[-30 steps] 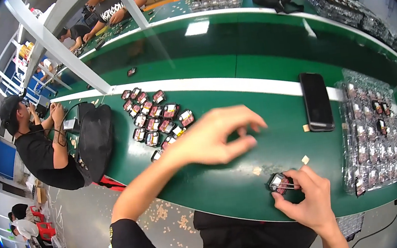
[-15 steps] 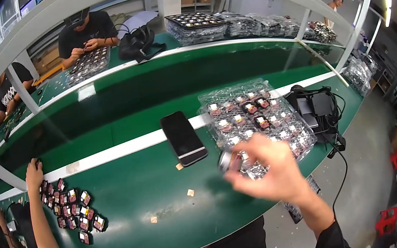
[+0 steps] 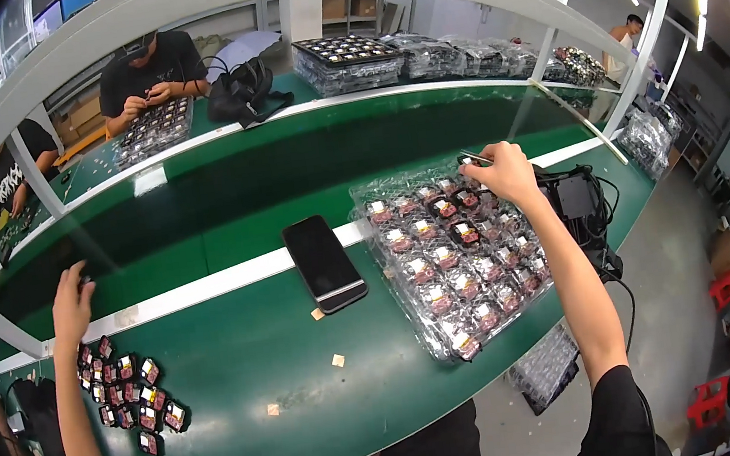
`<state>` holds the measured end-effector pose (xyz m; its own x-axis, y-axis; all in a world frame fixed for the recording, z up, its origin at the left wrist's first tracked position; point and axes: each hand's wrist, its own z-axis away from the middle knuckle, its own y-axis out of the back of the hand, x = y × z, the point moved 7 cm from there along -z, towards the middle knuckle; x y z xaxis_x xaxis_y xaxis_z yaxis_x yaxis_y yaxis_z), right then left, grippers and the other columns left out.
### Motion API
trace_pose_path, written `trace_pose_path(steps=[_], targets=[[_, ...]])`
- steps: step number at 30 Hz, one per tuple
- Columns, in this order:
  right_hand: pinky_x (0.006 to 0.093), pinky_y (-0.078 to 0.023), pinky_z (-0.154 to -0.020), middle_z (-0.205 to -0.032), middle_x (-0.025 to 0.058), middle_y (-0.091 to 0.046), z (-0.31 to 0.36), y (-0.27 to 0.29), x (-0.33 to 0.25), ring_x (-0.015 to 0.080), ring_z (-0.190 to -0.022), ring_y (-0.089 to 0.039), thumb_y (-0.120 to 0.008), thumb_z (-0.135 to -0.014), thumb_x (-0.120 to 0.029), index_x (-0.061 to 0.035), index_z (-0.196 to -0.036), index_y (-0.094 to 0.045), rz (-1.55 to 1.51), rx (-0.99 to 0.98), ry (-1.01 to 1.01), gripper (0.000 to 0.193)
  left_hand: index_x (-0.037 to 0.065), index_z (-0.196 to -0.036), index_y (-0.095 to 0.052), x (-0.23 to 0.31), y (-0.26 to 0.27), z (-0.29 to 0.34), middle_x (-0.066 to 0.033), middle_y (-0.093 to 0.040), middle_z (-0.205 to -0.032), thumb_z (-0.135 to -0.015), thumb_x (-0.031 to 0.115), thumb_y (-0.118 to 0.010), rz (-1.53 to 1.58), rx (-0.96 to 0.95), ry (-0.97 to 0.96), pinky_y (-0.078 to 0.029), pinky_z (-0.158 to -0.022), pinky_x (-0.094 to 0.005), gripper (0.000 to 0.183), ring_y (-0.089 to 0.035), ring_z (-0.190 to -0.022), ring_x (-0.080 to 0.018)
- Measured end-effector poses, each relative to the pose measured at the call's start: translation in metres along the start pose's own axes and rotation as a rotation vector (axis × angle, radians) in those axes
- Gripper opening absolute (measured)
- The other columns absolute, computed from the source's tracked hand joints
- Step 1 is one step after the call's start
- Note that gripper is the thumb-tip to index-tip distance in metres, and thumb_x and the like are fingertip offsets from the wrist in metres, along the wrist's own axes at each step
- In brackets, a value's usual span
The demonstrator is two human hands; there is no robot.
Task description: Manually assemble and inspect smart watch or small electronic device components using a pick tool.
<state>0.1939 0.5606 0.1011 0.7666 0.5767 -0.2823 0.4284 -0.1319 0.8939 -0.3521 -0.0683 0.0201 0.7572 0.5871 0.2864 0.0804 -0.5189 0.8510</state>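
My right hand (image 3: 504, 174) reaches over the far corner of a clear plastic tray (image 3: 424, 335) filled with several small dark and red parts. Its fingers pinch one small dark part (image 3: 472, 160) just above the tray's far edge. My left hand (image 3: 74, 305) is stretched out far to the left, fingers apart and holding nothing, resting at the white strip by the dark conveyor belt. Just in front of it, a loose pile of the same small parts (image 3: 130, 393) lies on the green table. A black phone (image 3: 325, 262) lies between the pile and the tray.
A black bag with cables (image 3: 576, 202) sits right of the tray. Small tan scraps (image 3: 338, 360) lie on the green table (image 3: 255, 442). Other people work at the far bench (image 3: 147, 72), beside a black bag and stacked trays (image 3: 349, 57). White frame posts cross overhead.
My right hand carried the small part from the table's near edge up to the tray's far corner. My left hand moved away to the far left, past the pile.
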Motion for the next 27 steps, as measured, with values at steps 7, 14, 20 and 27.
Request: trace_pose_path(steps=[7, 14, 20, 27], targets=[[0.0474, -0.061, -0.079, -0.074, 0.0186, -0.077, 0.008, 0.004, -0.002, 0.0372, -0.077, -0.079, -0.087, -0.086, -0.058, -0.0019, -0.107, -0.088, -0.114, -0.056, 0.056, 0.059, 0.007, -0.134, -0.073, 0.28, 0.046, 0.066, -0.0154, -0.067, -0.109, -0.093, 0.006, -0.08, 0.11, -0.138, -0.344, -0.058, -0.085, -0.0445, 0.042, -0.071, -0.094, -0.0334], [0.0496, -0.061, -0.08, -0.079, 0.0212, -0.078, 0.039, 0.024, -0.02, 0.0402, -0.082, -0.08, -0.086, -0.088, -0.054, -0.0029, -0.107, -0.086, -0.091, -0.107, 0.076, 0.055, 0.01, -0.13, -0.077, 0.348, -0.007, 0.13, -0.0102, -0.067, -0.113, -0.09, 0.016, -0.085, 0.147, -0.305, -0.522, -0.056, -0.082, -0.0435, 0.041, -0.069, -0.095, -0.0306], [0.0506, -0.061, -0.079, -0.082, 0.0231, -0.078, 0.054, 0.045, -0.017, 0.0431, -0.086, -0.08, -0.083, -0.093, -0.043, 0.0005, -0.11, -0.084, -0.053, -0.076, 0.077, 0.047, 0.008, -0.127, -0.075, 0.365, -0.016, 0.124, -0.0124, -0.064, -0.116, -0.082, 0.034, -0.092, 0.099, -0.235, -0.532, -0.056, -0.08, -0.0439, 0.054, -0.064, -0.092, -0.0305], [0.0544, -0.061, -0.084, -0.09, 0.0267, -0.079, 0.102, 0.06, 0.027, 0.047, -0.093, -0.078, -0.078, -0.098, -0.039, 0.0016, -0.114, -0.082, 0.066, 0.049, 0.006, 0.044, 0.01, -0.136, -0.074, 0.439, -0.015, 0.099, -0.018, -0.064, -0.146, -0.08, 0.039, -0.094, 0.266, -0.249, -0.565, -0.06, -0.094, -0.0465, 0.067, -0.07, -0.114, -0.0358]])
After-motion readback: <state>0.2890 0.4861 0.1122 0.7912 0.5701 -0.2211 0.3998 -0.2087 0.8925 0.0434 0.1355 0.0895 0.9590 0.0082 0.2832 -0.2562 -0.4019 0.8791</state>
